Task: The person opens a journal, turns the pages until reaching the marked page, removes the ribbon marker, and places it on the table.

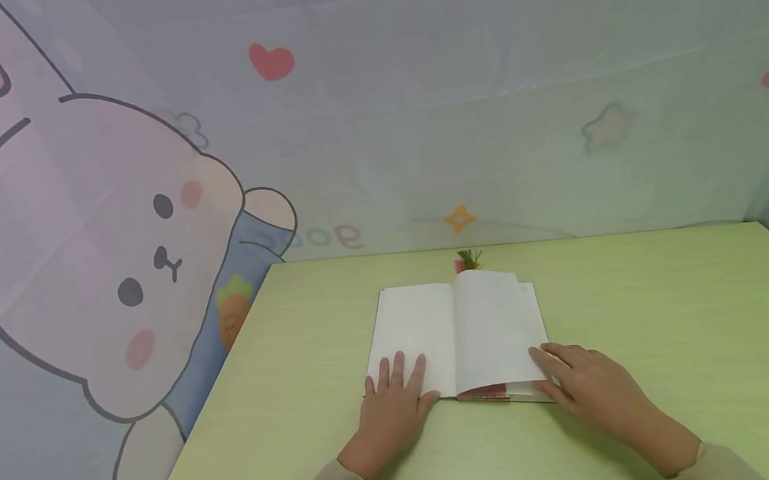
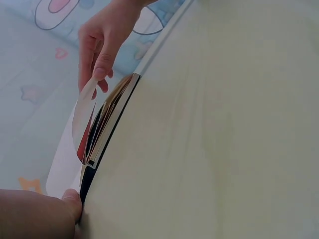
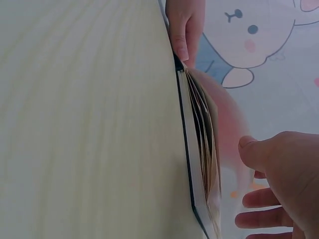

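Note:
An open book (image 1: 417, 319) with blank white pages lies on the table. My left hand (image 1: 393, 410) rests on the lower part of its left page, fingers straight and spread. In the left wrist view, that hand's thumb (image 2: 73, 203) sits at the book's near edge. On the other side, my right hand (image 1: 595, 385) pinches the lower outer corner of a lifted page (image 1: 494, 329) between thumb and fingers. The raised page bows upward off the stack. Under it show a red patch (image 1: 489, 392) and, in the right wrist view, several slightly fanned page edges (image 3: 204, 134).
The light yellow-green table (image 1: 662, 287) reaches back to a hanging cloth (image 1: 418, 141) printed with a rabbit, hearts and stars. Behind the book's top edge stands a small tuft of green, pink and orange (image 1: 469, 261).

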